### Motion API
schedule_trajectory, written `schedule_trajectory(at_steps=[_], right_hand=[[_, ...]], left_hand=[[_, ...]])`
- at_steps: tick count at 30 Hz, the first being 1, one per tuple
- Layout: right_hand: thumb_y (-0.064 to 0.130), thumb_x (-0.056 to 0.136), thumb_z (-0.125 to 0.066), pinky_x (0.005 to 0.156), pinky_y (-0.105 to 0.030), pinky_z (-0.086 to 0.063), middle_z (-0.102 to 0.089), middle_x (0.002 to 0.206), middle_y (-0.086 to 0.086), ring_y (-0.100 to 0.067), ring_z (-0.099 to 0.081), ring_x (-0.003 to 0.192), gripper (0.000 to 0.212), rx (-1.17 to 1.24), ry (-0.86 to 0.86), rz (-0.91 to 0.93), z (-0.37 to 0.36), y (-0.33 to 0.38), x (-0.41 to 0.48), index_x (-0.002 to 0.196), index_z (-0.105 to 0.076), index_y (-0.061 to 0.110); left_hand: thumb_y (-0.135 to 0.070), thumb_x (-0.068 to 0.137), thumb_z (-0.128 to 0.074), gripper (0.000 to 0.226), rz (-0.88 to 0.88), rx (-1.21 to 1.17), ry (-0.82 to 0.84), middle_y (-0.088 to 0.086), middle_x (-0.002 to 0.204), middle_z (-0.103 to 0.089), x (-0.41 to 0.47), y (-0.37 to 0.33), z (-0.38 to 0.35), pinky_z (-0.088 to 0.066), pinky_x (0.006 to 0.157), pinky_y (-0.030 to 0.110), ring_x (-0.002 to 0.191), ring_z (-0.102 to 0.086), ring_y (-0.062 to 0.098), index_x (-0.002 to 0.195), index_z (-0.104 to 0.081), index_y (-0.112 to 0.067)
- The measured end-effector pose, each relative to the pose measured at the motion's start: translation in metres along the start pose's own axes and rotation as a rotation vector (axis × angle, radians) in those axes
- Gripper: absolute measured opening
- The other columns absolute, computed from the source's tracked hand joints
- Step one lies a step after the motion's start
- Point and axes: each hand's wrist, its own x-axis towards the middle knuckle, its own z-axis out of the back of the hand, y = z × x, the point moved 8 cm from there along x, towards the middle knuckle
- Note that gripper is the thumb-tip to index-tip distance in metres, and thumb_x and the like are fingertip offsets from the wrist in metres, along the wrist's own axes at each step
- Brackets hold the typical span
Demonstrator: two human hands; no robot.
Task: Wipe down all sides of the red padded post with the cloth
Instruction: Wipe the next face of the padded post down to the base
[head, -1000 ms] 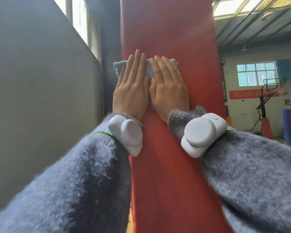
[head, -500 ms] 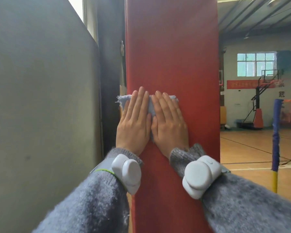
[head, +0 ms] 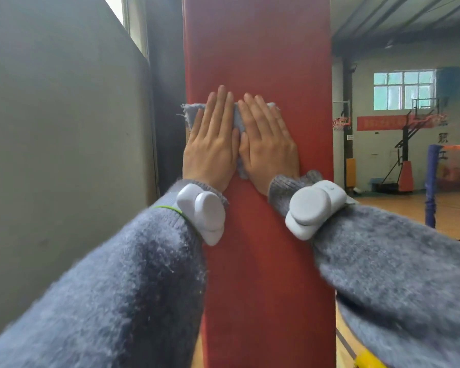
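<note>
Post (head: 255, 49) upright, long axis vertical. Cloth (head: 190, 116) flat on its front face, overhanging the left edge, pinned under left hand (head: 213, 147) and right hand (head: 270, 150); fingers (head: 220, 107) straight, pressed together, pointing up the post. Left hand nearer that edge.

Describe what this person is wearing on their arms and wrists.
Both arms are covered by fuzzy blue-grey knit: the left sleeve and right sleeve end in ribbed cuffs. Over each cuff sits a rounded white plastic unit, the left wrist device and right wrist device. A thin green band shows beside the left one. The left hand and right hand are ungloved, with no rings visible.
</note>
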Motion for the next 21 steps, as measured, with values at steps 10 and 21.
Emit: schedule_trajectory(at_steps=[10,21], right_hand=[[0.014,0.091,-0.037,0.108,-0.038,-0.032,-0.057,0.128,-0.015,-0.028,-0.052,0.122,0.042,0.074,0.006,-0.082,0.012,0.006,-0.028,0.125,-0.057,-0.001],[0.016,0.093,-0.036,0.112,-0.038,-0.027,-0.051,0.135,-0.013,-0.023,-0.038,0.13,0.042,0.122,0.216,0.032,0.044,0.016,-0.143,0.134,-0.038,0.005]], left_hand=[[-0.017,0.097,-0.032,0.047,0.062,-0.003,0.007,0.02,0.141,-0.042,-0.027,-0.008,0.004,-0.018,0.112,0.032,0.131,-0.039,0.031,0.136,-0.041,0.007],[-0.024,0.103,-0.011,0.045,0.129,-0.025,0.166,0.023,0.139,-0.042,-0.138,-0.068,0.016,-0.01,0.115,0.031,0.132,-0.029,0.029,0.136,-0.029,0.002]])
